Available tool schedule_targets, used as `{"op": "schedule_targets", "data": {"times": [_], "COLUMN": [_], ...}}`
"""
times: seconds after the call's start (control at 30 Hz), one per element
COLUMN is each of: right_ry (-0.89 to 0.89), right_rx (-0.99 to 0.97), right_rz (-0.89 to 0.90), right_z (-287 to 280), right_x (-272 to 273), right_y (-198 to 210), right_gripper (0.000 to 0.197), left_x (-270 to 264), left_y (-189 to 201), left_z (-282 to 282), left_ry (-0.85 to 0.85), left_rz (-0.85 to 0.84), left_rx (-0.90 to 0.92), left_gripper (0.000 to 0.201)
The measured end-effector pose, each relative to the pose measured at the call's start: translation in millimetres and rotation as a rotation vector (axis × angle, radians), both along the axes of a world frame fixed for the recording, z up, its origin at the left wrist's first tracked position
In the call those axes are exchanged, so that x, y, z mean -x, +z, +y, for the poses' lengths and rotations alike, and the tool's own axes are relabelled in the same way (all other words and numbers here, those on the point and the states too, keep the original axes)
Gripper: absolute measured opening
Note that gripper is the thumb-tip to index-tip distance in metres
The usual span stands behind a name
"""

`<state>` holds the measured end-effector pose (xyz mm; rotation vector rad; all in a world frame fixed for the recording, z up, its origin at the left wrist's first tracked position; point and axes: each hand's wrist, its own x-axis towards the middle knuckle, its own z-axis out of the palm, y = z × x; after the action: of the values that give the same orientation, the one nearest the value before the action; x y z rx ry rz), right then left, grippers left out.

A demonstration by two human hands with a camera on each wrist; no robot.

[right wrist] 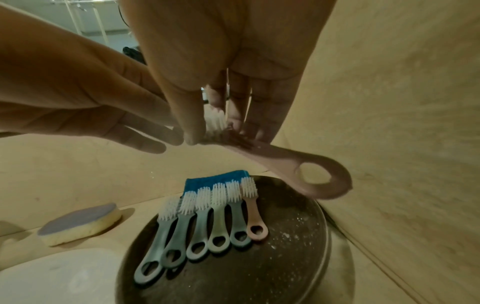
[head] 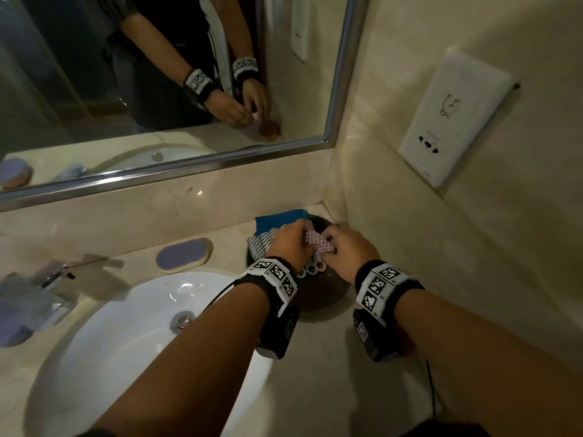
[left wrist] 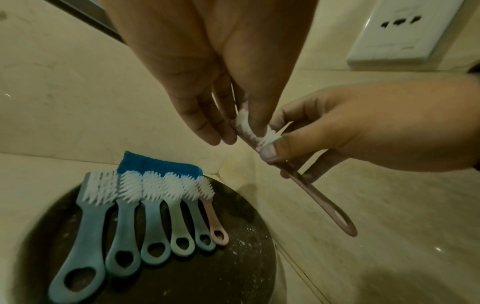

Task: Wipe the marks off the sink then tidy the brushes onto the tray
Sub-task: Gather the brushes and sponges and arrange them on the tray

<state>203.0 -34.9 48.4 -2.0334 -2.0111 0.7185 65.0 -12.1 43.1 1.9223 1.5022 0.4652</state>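
— While we hold the pink brush (left wrist: 262,142) up over the tray (right wrist: 298,257), which hand is doing the work?

— Both. Our right hand (left wrist: 376,131) pinches it just below the bristles, thumb on the neck and fingers (left wrist: 283,115) curled behind. Our left hand (left wrist: 207,86) has a fingertip pressed into the white tufts, with the rest of its fingers hanging loose beside the head. The ringed handle end hangs free, tilted down toward the tray.

— Where does it go?

— Six brushes (right wrist: 207,222) already lie in a fan on the dark round tray, bristles toward the wall, rings toward us, resting partly on a blue cloth (left wrist: 158,164) at the far rim. The small pink one (right wrist: 254,214) is the rightmost. We judge the free spot is just to its right, on the bare speckled part of the tray.

— How do we set it down well?

— We let the left fingers come off the bristles first, so only the right pinch steers. Then we turn the handle to lie parallel with the row, lower the ring end onto the tray first, and lay the head down last, bristles up like the others.

— Risks?

— The wall corner sits close to the tray on that side, so the handle could knock it. A sideways nudge could also shift the small pink brush out of line.

— And the sink (head: 132,326)?

— It looks white from the head view; the sponge (head: 184,255) lies on the table beside it.
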Motion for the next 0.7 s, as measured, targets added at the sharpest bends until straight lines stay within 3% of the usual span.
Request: {"op": "schedule_targets", "data": {"times": [0.2,0.43,0.57,0.7], "right_ry": [-0.029,-0.151,-0.241,-0.295], "right_rx": [0.017,0.054,0.074,0.080], "right_rz": [0.055,0.081,0.111,0.072], "right_z": [23.2,50.3,68.0,87.9], "right_x": [-12.4,-15.0,-24.2,-28.8], "right_y": [-21.1,-46.5,-58.6,-70.9], "right_gripper": [0.029,0.037,0.034,0.034], "left_x": [-16.6,-10.2,-8.3,-14.9], "left_y": [-19.9,-54.9,-74.7,-84.3], "left_z": [8.9,44.1,66.7,82.7], "left_ry": [0.002,-0.107,-0.163,-0.248], "left_rz": [0.024,0.223,0.420,0.464], "left_rx": [0.032,0.127,0.142,0.126], "left_gripper": [0.046,0.080,0.082,0.078]}}
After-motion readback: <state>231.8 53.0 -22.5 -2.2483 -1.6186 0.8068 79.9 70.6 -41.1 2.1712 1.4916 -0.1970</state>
